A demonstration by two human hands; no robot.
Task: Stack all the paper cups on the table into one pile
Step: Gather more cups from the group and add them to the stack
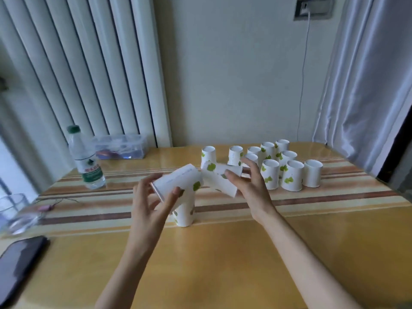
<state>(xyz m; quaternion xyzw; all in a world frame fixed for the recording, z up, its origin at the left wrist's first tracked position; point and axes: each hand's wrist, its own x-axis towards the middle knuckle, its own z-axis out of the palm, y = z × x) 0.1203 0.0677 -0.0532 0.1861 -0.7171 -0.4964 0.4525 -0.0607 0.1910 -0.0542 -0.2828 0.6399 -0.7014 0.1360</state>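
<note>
My left hand (153, 201) grips a white paper cup with green leaves (178, 180), tilted on its side above the table. My right hand (249, 186) holds a second tilted paper cup (217, 177), its end meeting the left one. Under them an upside-down cup (185, 210) stands on the striped cloth, partly hidden by my left fingers. Several more upside-down cups (292, 176) stand in a cluster at the back right, and two others (209, 156) stand behind my hands.
A water bottle (85, 159) stands at the back left beside a clear plastic box (121, 147). A glass jar (13, 210) and a dark phone (19, 262) lie at the left edge. The wooden table (223, 259) has a striped runner; a wall and curtains stand behind.
</note>
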